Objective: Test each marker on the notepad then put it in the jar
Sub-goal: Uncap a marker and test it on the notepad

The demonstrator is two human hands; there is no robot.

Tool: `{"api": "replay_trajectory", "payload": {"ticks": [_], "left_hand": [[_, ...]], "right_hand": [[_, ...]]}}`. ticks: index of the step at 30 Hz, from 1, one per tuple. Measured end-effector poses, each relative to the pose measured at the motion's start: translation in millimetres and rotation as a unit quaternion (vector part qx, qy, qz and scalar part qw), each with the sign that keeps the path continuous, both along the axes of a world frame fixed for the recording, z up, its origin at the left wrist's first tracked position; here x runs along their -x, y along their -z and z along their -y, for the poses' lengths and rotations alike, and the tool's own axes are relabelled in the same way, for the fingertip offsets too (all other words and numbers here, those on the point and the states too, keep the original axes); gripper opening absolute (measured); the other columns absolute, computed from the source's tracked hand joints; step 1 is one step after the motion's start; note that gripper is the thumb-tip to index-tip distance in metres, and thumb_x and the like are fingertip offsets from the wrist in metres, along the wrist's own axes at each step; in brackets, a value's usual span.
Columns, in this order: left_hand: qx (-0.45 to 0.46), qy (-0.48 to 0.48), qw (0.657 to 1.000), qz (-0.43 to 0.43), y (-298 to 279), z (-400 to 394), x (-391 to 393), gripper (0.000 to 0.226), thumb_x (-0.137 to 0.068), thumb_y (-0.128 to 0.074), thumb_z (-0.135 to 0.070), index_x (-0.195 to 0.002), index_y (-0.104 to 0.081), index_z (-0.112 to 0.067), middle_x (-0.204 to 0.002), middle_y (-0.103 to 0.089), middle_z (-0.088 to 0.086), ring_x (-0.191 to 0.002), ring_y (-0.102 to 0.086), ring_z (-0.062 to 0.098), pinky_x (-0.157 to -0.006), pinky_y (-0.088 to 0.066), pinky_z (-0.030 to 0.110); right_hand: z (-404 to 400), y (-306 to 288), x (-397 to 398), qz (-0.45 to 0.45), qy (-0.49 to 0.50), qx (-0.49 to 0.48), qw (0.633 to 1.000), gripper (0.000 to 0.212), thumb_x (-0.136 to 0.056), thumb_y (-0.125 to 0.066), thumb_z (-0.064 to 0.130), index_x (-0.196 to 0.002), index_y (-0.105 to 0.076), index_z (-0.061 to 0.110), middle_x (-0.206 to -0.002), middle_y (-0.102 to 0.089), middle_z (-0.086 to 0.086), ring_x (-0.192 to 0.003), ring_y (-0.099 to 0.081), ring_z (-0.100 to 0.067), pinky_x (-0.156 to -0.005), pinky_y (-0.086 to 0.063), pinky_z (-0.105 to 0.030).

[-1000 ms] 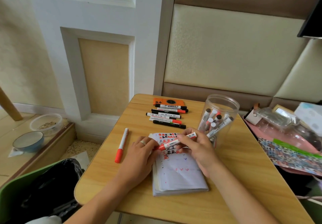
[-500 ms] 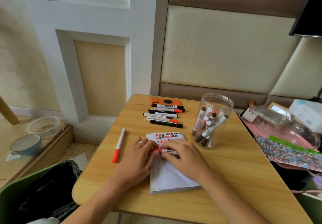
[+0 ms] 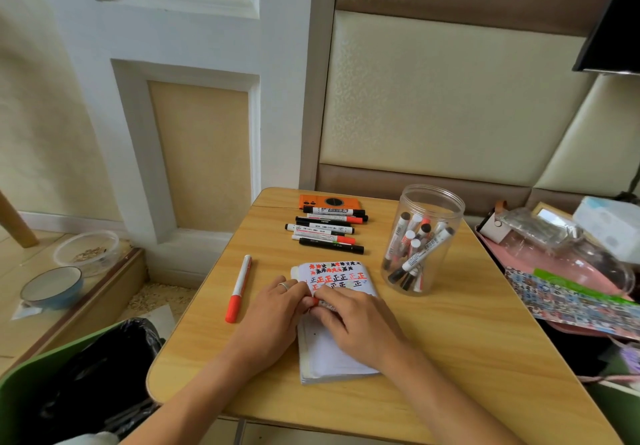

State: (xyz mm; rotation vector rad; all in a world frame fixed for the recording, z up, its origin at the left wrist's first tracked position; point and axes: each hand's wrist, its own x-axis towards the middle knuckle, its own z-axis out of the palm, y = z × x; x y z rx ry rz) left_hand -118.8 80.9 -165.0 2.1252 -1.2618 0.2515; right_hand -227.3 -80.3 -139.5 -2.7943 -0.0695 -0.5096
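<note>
Hands meet over the white paper notepad (image 3: 332,351): the left hand (image 3: 273,316) and the right hand (image 3: 353,323) both pinch a slim red-capped white marker (image 3: 317,302), mostly hidden beneath the fingers, held just above the scribbled page. Light, rigid and smooth, it probably wants a firm grip on the barrel while the cap is pulled. Beyond, a clear plastic jar (image 3: 424,240) holds finished markers, and a row of untested markers (image 3: 327,230) lies on the wooden table (image 3: 467,340).
</note>
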Motion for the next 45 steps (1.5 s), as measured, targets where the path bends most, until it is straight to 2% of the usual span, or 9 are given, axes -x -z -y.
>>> {"api": "replay_trajectory", "payload": {"ticks": [14,21,25,29,34,37,39,42,45], "left_hand": [[0.046,-0.011,0.997,0.054,-8.4,-3.2,4.3,0.024,-0.099,-0.036,-0.019,-0.082,-0.052,-0.015,-0.075,-0.053,-0.002,-0.073,-0.037,0.013,-0.069,-0.022,0.019],[0.065,-0.033,0.996,0.044,-6.6,-6.1,9.1,0.033,-0.107,-0.033,-0.038,-0.093,-0.058,-0.022,-0.086,-0.051,-0.011,-0.083,-0.045,0.012,-0.073,-0.038,0.026],[0.120,-0.109,0.987,0.014,-8.7,-7.4,4.5,0.029,-0.105,-0.039,-0.039,-0.099,-0.063,-0.022,-0.093,-0.059,-0.011,-0.088,-0.052,0.010,-0.094,-0.031,0.013],[0.075,-0.179,0.981,0.001,-1.5,-6.3,0.0,0.006,-0.096,-0.063,-0.029,-0.097,-0.062,-0.023,-0.095,-0.058,-0.007,-0.094,-0.055,0.016,-0.095,-0.044,0.031],[-0.005,-0.213,0.977,0.013,-2.9,-3.1,4.4,0.012,-0.086,-0.071,-0.022,-0.089,-0.060,-0.018,-0.092,-0.059,0.002,-0.102,-0.055,0.026,-0.085,-0.051,0.038],[-0.027,-0.208,0.978,0.003,-1.9,-2.3,2.1,0.011,-0.087,-0.064,-0.023,-0.094,-0.058,-0.018,-0.094,-0.058,0.002,-0.096,-0.055,0.025,-0.085,-0.051,0.038],[-0.029,-0.198,0.980,-0.018,-0.5,-1.9,2.0,0.018,-0.091,-0.048,-0.032,-0.104,-0.054,-0.021,-0.102,-0.055,0.000,-0.099,-0.052,0.023,-0.089,-0.047,0.038],[-0.031,-0.147,0.987,-0.064,-2.6,-3.2,5.0,0.050,-0.089,-0.024,-0.045,-0.133,-0.044,-0.031,-0.124,-0.045,-0.003,-0.118,-0.041,0.018,-0.103,-0.036,0.037],[-0.061,-0.088,0.992,-0.064,-5.6,-6.4,6.1,0.056,-0.095,-0.018,-0.065,-0.148,-0.026,-0.050,-0.148,-0.030,-0.009,-0.137,-0.028,0.014,-0.112,-0.028,0.039]], "right_hand": [[-3.2,-4.8,-2.1,-0.014,-0.003,-0.026,1.000,0.040,-0.101,-0.029,0.069,-0.110,-0.051,0.036,-0.082,-0.067,0.006,-0.071,-0.063,-0.015,-0.061,-0.050,-0.042],[-2.9,0.1,-0.7,0.012,0.023,-0.021,0.999,0.041,-0.100,-0.031,0.067,-0.094,-0.046,0.030,-0.077,-0.065,0.006,-0.067,-0.059,-0.015,-0.059,-0.049,-0.041],[-3.2,0.6,1.4,0.048,0.047,-0.049,0.997,0.030,-0.102,-0.039,0.057,-0.096,-0.052,0.030,-0.087,-0.065,0.012,-0.073,-0.057,-0.008,-0.056,-0.045,-0.026],[-3.4,-2.4,-0.1,0.067,0.058,-0.141,0.986,0.026,-0.105,-0.050,0.037,-0.082,-0.042,0.029,-0.074,-0.048,0.015,-0.070,-0.049,-0.007,-0.057,-0.033,-0.020],[1.4,-8.7,-2.8,0.073,0.078,-0.281,0.954,0.028,-0.106,-0.049,0.016,-0.078,-0.050,0.013,-0.069,-0.047,0.006,-0.065,-0.042,-0.010,-0.059,-0.032,-0.024],[4.2,-14.9,-3.2,0.035,0.095,-0.390,0.915,0.019,-0.106,-0.046,0.014,-0.105,-0.064,0.018,-0.074,-0.055,0.005,-0.060,-0.050,-0.011,-0.056,-0.043,-0.032],[3.8,-19.1,-2.1,0.021,0.098,-0.445,0.890,0.033,-0.107,-0.046,0.014,-0.132,-0.055,0.034,-0.099,-0.063,0.002,-0.065,-0.063,-0.014,-0.062,-0.057,-0.032],[5.9,-22.7,-2.5,0.029,0.087,-0.510,0.856,0.033,-0.108,-0.045,0.010,-0.121,-0.058,0.038,-0.116,-0.062,-0.009,-0.075,-0.073,-0.021,-0.070,-0.062,-0.034],[9.3,-23.9,-3.5,0.021,0.079,-0.615,0.785,0.033,-0.109,-0.041,0.007,-0.117,-0.069,0.023,-0.121,-0.067,-0.017,-0.091,-0.076,-0.029,-0.082,-0.062,-0.039]]}}
